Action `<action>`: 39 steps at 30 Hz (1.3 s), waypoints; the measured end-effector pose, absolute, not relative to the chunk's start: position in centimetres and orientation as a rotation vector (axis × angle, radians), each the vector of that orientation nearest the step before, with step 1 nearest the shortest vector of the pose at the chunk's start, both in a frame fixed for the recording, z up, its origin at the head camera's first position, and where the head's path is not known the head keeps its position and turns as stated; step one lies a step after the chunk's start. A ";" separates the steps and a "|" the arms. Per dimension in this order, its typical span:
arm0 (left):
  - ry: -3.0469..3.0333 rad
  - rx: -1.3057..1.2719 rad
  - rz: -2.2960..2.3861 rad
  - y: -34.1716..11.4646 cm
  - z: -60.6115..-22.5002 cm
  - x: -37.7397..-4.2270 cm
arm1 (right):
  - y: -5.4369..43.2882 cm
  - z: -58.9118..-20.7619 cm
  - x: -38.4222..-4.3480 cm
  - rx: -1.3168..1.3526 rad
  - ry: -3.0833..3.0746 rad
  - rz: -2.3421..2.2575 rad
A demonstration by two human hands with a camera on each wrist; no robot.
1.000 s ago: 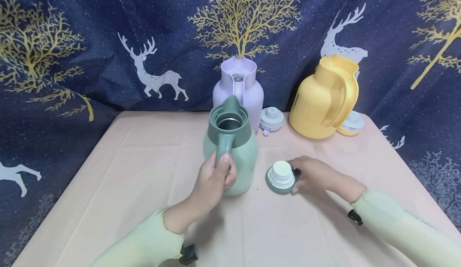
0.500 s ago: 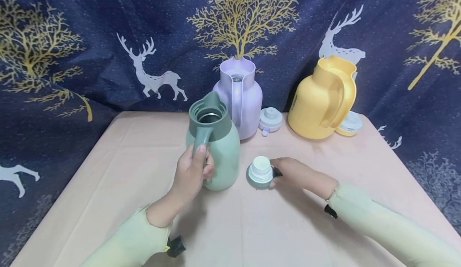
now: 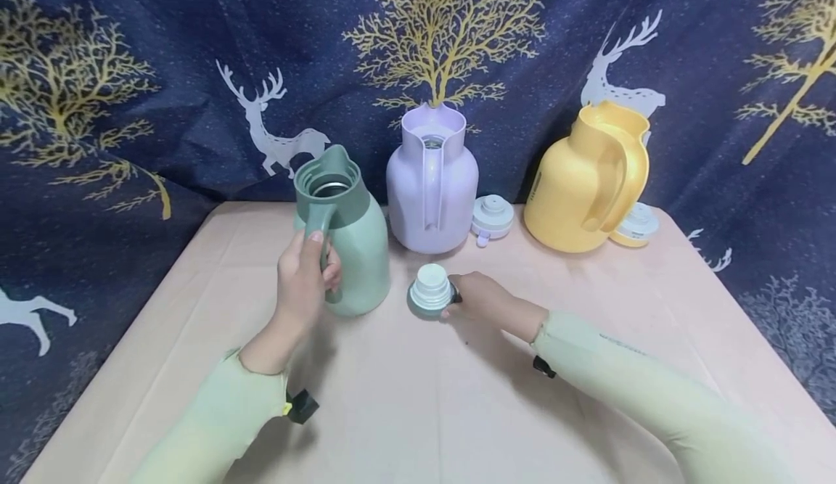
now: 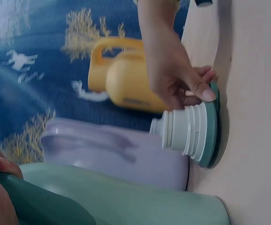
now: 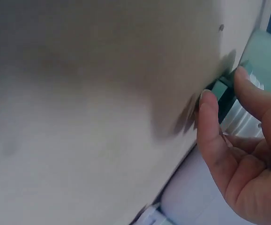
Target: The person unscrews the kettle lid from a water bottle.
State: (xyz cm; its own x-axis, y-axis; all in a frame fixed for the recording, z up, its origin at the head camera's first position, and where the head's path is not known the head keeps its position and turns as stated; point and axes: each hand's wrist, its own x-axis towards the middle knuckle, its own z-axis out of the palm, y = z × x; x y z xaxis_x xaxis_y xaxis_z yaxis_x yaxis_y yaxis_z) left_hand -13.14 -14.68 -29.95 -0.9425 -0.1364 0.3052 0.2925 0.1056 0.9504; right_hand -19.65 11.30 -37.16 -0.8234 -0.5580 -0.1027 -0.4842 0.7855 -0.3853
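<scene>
My left hand (image 3: 300,281) grips the handle of a green thermos jug (image 3: 362,259), fingers wrapped round it and thumb on top. The jug is lidless, its dark green neck and metal-rimmed mouth showing. Just right of it, my right hand (image 3: 486,299) pinches the dark green edge of a lid (image 3: 429,292). That lid is upside down, its pale stepped plug (image 4: 177,131) pointing up. In the right wrist view, thumb and fingers meet the lid's green tab (image 5: 222,89), close over the tabletop. Part of the lid is hidden behind the fingers.
Behind stands a lilac thermos jug (image 3: 453,186), lidless, with a lilac and grey lid (image 3: 493,217) beside it. A yellow jug (image 3: 564,194) stands at the back right, partly covering its lid (image 3: 636,224). A navy cloth (image 3: 196,150) hangs along the table's (image 3: 392,411) far edge.
Both hands have moved left and somewhat away from me, carrying the green jug and the green lid with them. The lilac jug is now fully uncovered in the head view.
</scene>
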 end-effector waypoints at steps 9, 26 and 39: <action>-1.965 -0.079 -1.828 -17.0 -29.9 -15.5 | 7.3 -37.7 -21.4 -0.774 2.776 -0.618; -1.735 -0.109 -1.815 -19.4 -30.1 -18.9 | 2.1 -37.7 -24.0 -0.622 2.858 -0.533; -1.649 -0.018 -1.861 -20.2 -29.6 -20.8 | -1.4 -38.2 -26.3 -0.380 2.827 -0.689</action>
